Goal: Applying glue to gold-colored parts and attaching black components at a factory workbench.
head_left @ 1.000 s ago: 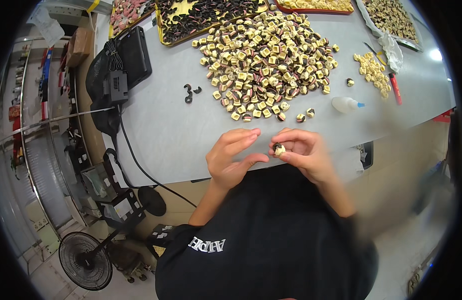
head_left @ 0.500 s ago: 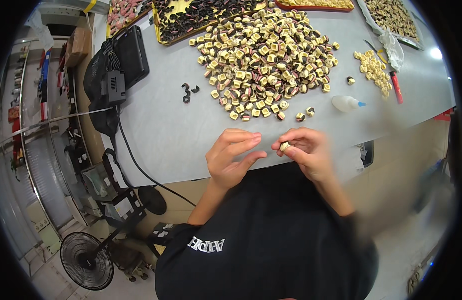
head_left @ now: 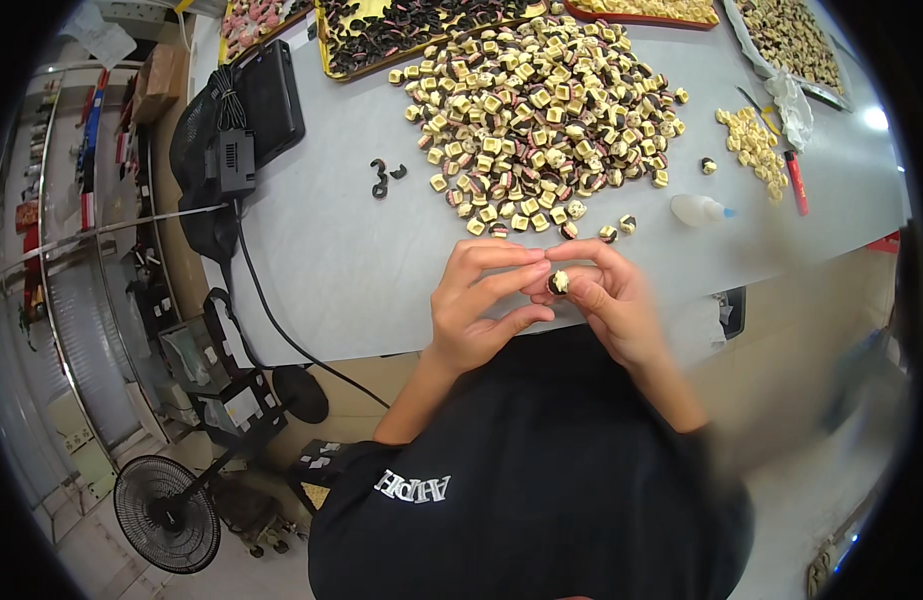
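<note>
Over the table's near edge, my right hand [head_left: 616, 305] pinches a small black-and-cream block-shaped piece [head_left: 558, 283] between thumb and fingers. My left hand [head_left: 481, 300] is just left of it, with its fingers stretched out and the thumb apart, and nothing shows in it. The fingertips of both hands meet or nearly meet above the piece. Beyond them lies a big heap of similar small cream, black and pink pieces [head_left: 541, 120]. A few loose ones sit at the heap's near side, close to my fingers.
Small black curved parts [head_left: 379, 180] lie left of the heap. To the right are a white squeeze bottle [head_left: 699, 210], cream parts [head_left: 753, 150] and a red pen-like object [head_left: 796, 183]. Trays of parts [head_left: 381, 62] line the back. A black cable [head_left: 266, 305] crosses the table's left side.
My left hand has moved right, closing the gap to my right hand. The piece in my right hand has turned and shows more of its black side. The view has shifted slightly.
</note>
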The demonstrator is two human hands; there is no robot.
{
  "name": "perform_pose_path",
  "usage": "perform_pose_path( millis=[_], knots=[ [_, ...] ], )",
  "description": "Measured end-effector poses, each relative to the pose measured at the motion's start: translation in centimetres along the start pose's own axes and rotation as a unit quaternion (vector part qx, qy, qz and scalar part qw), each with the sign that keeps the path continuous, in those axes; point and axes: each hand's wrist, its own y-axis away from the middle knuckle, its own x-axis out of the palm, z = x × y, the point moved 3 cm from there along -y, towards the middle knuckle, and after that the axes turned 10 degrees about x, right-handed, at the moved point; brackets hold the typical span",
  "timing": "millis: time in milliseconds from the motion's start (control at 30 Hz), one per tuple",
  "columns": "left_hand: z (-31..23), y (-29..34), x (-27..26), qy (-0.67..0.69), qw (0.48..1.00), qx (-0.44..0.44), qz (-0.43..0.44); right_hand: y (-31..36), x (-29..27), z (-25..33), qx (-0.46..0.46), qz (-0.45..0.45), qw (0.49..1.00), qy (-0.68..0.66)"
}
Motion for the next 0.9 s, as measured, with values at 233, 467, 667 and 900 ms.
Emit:
perform_pose_path(
  millis=[233,467,667,900],
  knots=[
    [0.4,0.2,0.1,0.008,1.0,-0.005,0.002,0.1,0.9,0.6,-0.014,-0.001,0.997,0.075],
    [0.4,-1.3,-0.6,-0.023,1.0,0.004,-0.012,2.8,0.3,1.9,-0.356,-0.219,0.862,0.285],
    [0.8,-7.3,-1.7,-0.137,0.984,-0.078,-0.083,5.9,-2.5,4.7,-0.523,-0.395,0.715,0.244],
    [1.1,-4.7,-3.1,-0.249,0.96,-0.104,-0.074,6.9,-4.4,3.9,-0.508,-0.448,0.663,0.32]
  ],
)
